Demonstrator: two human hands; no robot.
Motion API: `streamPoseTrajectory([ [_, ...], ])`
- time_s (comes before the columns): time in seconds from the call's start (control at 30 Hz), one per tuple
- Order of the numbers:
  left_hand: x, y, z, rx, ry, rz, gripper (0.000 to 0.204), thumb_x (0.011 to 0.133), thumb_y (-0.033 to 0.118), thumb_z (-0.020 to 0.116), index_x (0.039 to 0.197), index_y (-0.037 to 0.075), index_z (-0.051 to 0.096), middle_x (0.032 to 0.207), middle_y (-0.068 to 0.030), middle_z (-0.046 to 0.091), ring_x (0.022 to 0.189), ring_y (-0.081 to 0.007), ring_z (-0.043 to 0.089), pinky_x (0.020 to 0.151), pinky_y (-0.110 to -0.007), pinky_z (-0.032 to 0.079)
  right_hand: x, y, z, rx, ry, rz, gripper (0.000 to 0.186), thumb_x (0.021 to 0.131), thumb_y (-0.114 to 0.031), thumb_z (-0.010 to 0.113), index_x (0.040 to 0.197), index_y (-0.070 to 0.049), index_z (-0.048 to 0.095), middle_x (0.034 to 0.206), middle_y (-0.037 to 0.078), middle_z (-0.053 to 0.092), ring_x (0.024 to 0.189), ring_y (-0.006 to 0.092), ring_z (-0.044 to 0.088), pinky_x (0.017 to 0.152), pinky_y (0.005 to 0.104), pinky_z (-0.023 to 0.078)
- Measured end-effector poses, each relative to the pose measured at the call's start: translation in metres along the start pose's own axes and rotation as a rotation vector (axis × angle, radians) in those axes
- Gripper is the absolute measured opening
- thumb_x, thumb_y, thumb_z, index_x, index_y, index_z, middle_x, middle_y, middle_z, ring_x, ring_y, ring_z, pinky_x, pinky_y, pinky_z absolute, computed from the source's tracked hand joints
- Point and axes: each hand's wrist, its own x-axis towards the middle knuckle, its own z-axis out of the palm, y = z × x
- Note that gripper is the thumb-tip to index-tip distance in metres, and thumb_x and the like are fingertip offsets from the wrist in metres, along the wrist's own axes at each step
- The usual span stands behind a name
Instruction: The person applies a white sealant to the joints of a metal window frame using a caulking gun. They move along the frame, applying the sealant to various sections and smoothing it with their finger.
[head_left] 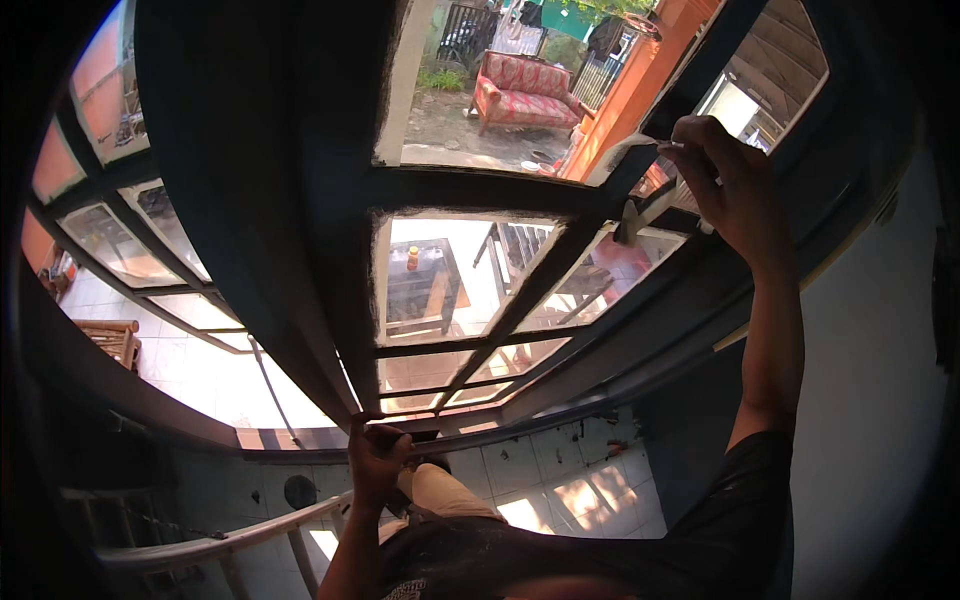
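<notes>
Raised at the upper right, my right hand [728, 185] pinches the end of a pale, paper-like strip [632, 152]. The strip hangs curled beside a dark window frame [480, 188] and looks partly loose from it. Another pale loose piece [652, 208] droops just below, near the crossing of the bars. Several panes have whitish, uneven borders. Low in the middle, my left hand [376, 462] is closed, with its fingers curled near the bottom of the frame. What it holds, if anything, is lost in shadow.
Through the panes show a red patterned sofa [530, 90] and a dark table [420, 285] with a small bottle. A pale curved rail [230, 545] runs at the lower left. Small dark scraps [612, 450] lie on the tiled floor. A grey wall [870, 400] stands at right.
</notes>
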Motion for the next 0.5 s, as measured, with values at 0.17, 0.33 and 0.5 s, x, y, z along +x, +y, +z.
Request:
streamPoseTrajectory([
  [0.17,0.010,-0.011,-0.004,0.007,0.004,0.090,0.053,0.093,-0.008,0.077,0.136,0.005,0.048,0.096,-0.0103,0.071,0.086,-0.0198,0.075,0.076,-0.033,0.063,0.009,-0.028,0.014,-0.295,-0.249,-0.129,0.060,0.097,0.000,0.076,0.152,-0.014,0.059,0.093,0.010,0.073,0.081,0.0255,0.076,0.064,0.0408,0.059],
  [0.33,0.022,-0.010,0.003,-0.015,-0.040,0.104,0.053,0.094,-0.008,0.076,0.136,0.007,0.048,0.096,-0.0098,0.071,0.085,-0.0193,0.075,0.074,-0.033,0.063,0.023,-0.028,0.018,-0.448,-0.183,-0.161,0.048,0.096,0.000,0.076,0.140,-0.012,0.061,0.083,0.010,0.065,0.075,0.0256,0.073,0.060,0.0414,0.057],
  [0.5,0.028,-0.013,0.010,-0.046,-0.095,0.061,0.052,0.095,-0.008,0.073,0.138,0.006,0.048,0.096,-0.0075,0.069,0.092,-0.0191,0.074,0.085,-0.035,0.062,0.027,-0.029,0.011,-0.539,-0.148,-0.147,0.047,0.095,0.002,0.074,0.138,-0.010,0.057,0.085,0.011,0.065,0.076,0.0276,0.073,0.062,0.0419,0.058],
])
